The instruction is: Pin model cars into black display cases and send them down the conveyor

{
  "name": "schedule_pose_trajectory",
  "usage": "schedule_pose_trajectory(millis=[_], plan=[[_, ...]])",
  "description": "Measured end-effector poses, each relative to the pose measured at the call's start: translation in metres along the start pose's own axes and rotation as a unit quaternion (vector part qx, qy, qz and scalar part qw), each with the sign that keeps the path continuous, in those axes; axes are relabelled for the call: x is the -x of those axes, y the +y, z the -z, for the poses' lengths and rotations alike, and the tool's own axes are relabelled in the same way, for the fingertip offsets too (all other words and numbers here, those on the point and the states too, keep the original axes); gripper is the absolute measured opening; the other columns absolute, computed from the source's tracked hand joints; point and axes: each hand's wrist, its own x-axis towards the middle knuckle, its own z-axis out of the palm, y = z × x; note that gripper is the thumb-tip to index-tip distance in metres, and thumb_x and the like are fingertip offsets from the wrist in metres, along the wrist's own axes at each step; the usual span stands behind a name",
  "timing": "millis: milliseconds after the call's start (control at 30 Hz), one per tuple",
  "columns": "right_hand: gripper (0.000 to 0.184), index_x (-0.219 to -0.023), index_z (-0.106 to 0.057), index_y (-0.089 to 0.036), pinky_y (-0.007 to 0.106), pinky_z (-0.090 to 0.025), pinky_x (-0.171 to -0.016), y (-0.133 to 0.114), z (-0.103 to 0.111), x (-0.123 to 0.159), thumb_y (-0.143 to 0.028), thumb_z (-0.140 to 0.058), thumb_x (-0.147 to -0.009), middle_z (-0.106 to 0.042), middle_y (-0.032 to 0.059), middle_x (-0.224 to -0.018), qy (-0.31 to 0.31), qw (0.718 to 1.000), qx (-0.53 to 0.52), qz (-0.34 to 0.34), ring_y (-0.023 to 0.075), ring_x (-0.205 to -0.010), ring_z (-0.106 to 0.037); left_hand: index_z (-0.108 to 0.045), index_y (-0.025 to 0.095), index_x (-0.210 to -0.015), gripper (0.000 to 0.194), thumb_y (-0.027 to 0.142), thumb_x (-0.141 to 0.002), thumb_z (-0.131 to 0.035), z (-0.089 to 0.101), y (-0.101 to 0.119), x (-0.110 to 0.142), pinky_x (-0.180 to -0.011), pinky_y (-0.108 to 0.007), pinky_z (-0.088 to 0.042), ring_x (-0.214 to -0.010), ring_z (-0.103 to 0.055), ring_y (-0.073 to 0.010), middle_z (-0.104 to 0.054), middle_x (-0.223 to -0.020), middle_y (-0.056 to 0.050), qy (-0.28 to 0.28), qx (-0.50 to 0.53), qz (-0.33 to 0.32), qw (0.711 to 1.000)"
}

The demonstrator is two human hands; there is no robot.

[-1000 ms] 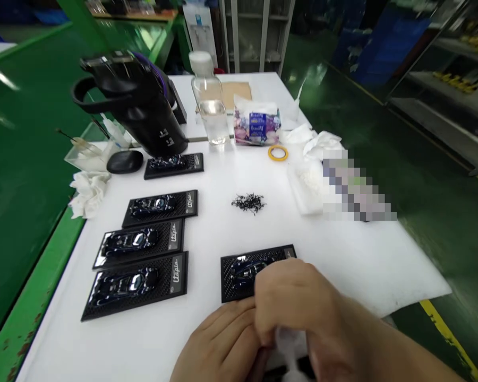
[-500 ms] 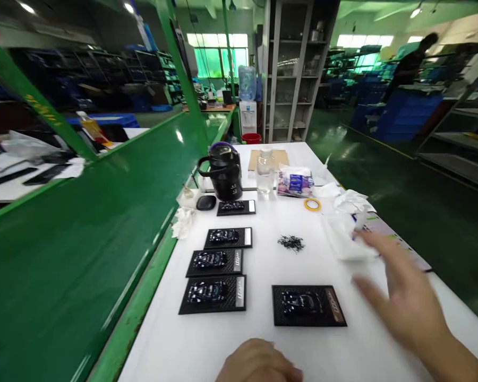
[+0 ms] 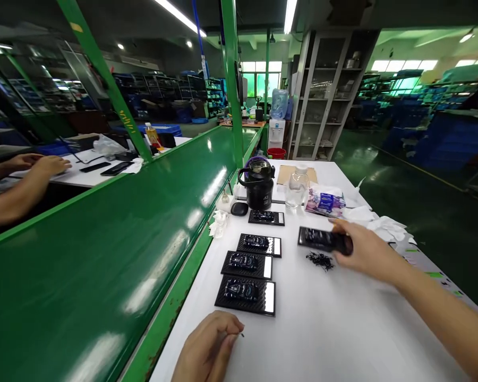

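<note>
My right hand (image 3: 366, 252) grips a black carbon-textured display card (image 3: 321, 240) by its end, just above and behind a small heap of black bits (image 3: 319, 260). A model car shows on the card. My left hand (image 3: 207, 345) rests near the table's front left, its fingers pinching a tiny black bit (image 3: 242, 335). Three similar cards (image 3: 247, 265) lie in a column left of the heap, and another (image 3: 266, 217) lies further back.
A black jug with a purple rim (image 3: 258, 183), a water bottle (image 3: 297, 187), a printed packet (image 3: 325, 201) and crumpled tissues (image 3: 384, 228) stand at the table's far end. A green partition (image 3: 103, 249) runs along the left edge, with a co-worker's hands (image 3: 35, 170) beyond it.
The card that lay flat in front of the heap is now in my right hand, moved up the table beside the heap. My left hand has moved left, and the view has tilted upward.
</note>
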Motion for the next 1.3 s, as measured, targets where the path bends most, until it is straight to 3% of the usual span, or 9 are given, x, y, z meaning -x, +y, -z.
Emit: schedule_pose_trajectory(millis=[100,200,300,367,500,600,767,1033,1300], plan=[[0.062,-0.137,-0.049,-0.011,0.034,-0.048,-0.087,0.023,-0.004,-0.049,-0.021,-0.064,-0.078,-0.065,0.0135,-0.113,-0.029,0.998,0.012,-0.048,0.0302,-0.102,-0.062,-0.059,0.023,-0.085,0.019,0.034,-0.095,-0.048,0.004,0.000,-0.001,-0.077,-0.024,-0.057,-0.086,-0.067,-0.0168,-0.069,-0.090,-0.004,0.013,0.020,0.033,0.999],[0.062,-0.137,-0.051,-0.009,0.038,-0.047,-0.092,0.022,-0.017,-0.061,-0.016,-0.066,-0.078,-0.064,0.0168,-0.115,-0.038,0.998,0.012,-0.044,0.0332,-0.106,-0.060,-0.058,0.022,-0.084,0.024,0.039,-0.096,-0.047,0.007,-0.002,0.000,-0.091,-0.035,-0.056,-0.105,-0.066,-0.0223,-0.068,-0.111,-0.008,0.060,0.021,0.083,0.995],[0.057,-0.138,-0.049,-0.009,0.047,-0.035,-0.108,-0.016,-0.036,-0.031,-0.016,-0.060,-0.083,-0.054,0.0180,-0.131,-0.004,1.000,0.007,-0.029,0.0347,-0.124,-0.047,-0.059,0.021,-0.085,0.028,0.043,-0.096,-0.045,0.005,-0.005,-0.002,-0.105,-0.049,-0.048,-0.128,-0.053,-0.0283,-0.055,-0.139,-0.012,0.102,0.001,0.126,0.987],[0.053,-0.138,-0.048,-0.011,0.042,-0.041,-0.105,-0.057,-0.051,0.001,-0.022,-0.057,-0.087,-0.056,0.0140,-0.128,-0.013,1.000,-0.026,0.005,0.0284,-0.120,-0.051,-0.060,0.020,-0.088,0.029,0.043,-0.097,-0.044,0.001,-0.005,-0.005,-0.109,-0.055,-0.042,-0.136,-0.045,-0.0299,-0.044,-0.149,-0.011,0.092,-0.016,0.134,0.987],[0.060,-0.141,-0.042,-0.008,0.048,-0.046,-0.102,-0.131,-0.077,0.052,-0.024,-0.057,-0.086,-0.054,0.0171,-0.127,-0.009,0.988,-0.131,0.078,0.0310,-0.116,-0.051,-0.062,0.022,-0.093,0.028,0.041,-0.098,-0.043,-0.006,-0.001,-0.016,-0.107,-0.055,-0.044,-0.136,-0.047,-0.0294,-0.034,-0.155,-0.010,0.053,-0.075,0.127,0.988],[0.060,-0.137,-0.045,-0.003,0.051,-0.049,-0.096,-0.153,-0.082,0.068,-0.013,-0.056,-0.079,-0.055,0.0193,-0.119,-0.010,0.989,-0.120,0.087,0.0331,-0.109,-0.051,-0.062,0.021,-0.091,0.026,0.039,-0.098,-0.043,-0.009,0.009,-0.015,-0.103,-0.052,-0.049,-0.134,-0.049,-0.0290,-0.036,-0.154,-0.010,0.049,-0.126,0.114,0.984],[0.061,-0.131,-0.052,0.000,0.058,-0.053,-0.082,-0.143,-0.075,0.104,-0.015,-0.059,-0.072,-0.055,0.0196,-0.104,-0.024,0.988,-0.103,0.109,0.0366,-0.094,-0.051,-0.064,0.022,-0.092,0.018,0.032,-0.095,-0.049,-0.014,0.027,0.011,-0.095,-0.041,-0.057,-0.129,-0.054,-0.0265,-0.046,-0.147,-0.010,0.011,-0.158,0.077,0.984],[0.056,-0.137,-0.049,-0.007,0.050,-0.045,-0.102,-0.133,-0.076,0.130,-0.009,-0.051,-0.081,-0.048,0.0187,-0.129,-0.009,0.963,-0.229,0.145,0.0321,-0.116,-0.045,-0.064,0.020,-0.097,0.020,0.006,-0.083,-0.060,-0.044,0.025,0.014,-0.107,-0.046,-0.050,-0.123,-0.057,-0.0237,-0.055,-0.137,-0.011,0.086,-0.193,-0.147,0.966],[0.052,-0.137,-0.052,-0.009,0.054,-0.043,-0.102,-0.132,-0.075,0.128,-0.012,-0.050,-0.086,-0.047,0.0201,-0.129,-0.012,0.965,-0.205,0.164,0.0340,-0.117,-0.043,-0.064,0.020,-0.090,0.015,0.007,-0.083,-0.060,-0.046,0.030,0.007,-0.105,-0.048,-0.051,-0.122,-0.057,-0.0239,-0.058,-0.134,-0.010,0.059,-0.208,-0.137,0.967]])
